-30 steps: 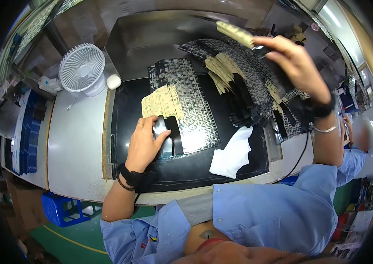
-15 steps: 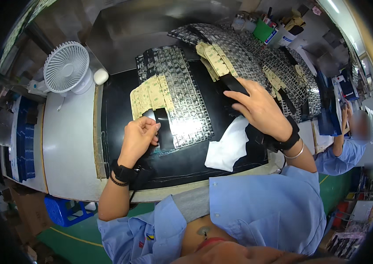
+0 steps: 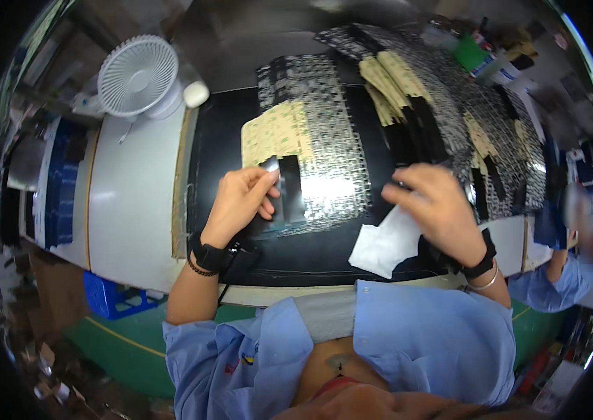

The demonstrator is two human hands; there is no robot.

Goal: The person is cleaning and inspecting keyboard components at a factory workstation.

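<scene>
My left hand (image 3: 246, 199) pinches the end of a shiny dark strip (image 3: 268, 163) at the left side of a black-and-silver patterned sheet (image 3: 335, 133). Beside its fingertips lies a flat black strip (image 3: 292, 189), just below a beige strip panel (image 3: 275, 133) with green marks. My right hand (image 3: 443, 217), somewhat blurred, hovers over a crumpled white cloth (image 3: 380, 250). Its thumb and index finger are apart, with nothing visible between them. Right of the sheet, more black strips (image 3: 415, 136) hang below beige ones (image 3: 398, 77) on a patterned stack.
A black mat (image 3: 219, 133) covers the worktable. A white fan (image 3: 139, 77) and a small white rounded object (image 3: 196, 94) stand at the left. Patterned sheets (image 3: 513, 182) and a green container (image 3: 469, 52) sit at the right, near a co-worker's blue sleeve (image 3: 555, 287).
My right hand has let go of the black strip on the right stack and moved down toward the cloth. My left hand keeps its pinch by the sheet. The whole view has shifted.
</scene>
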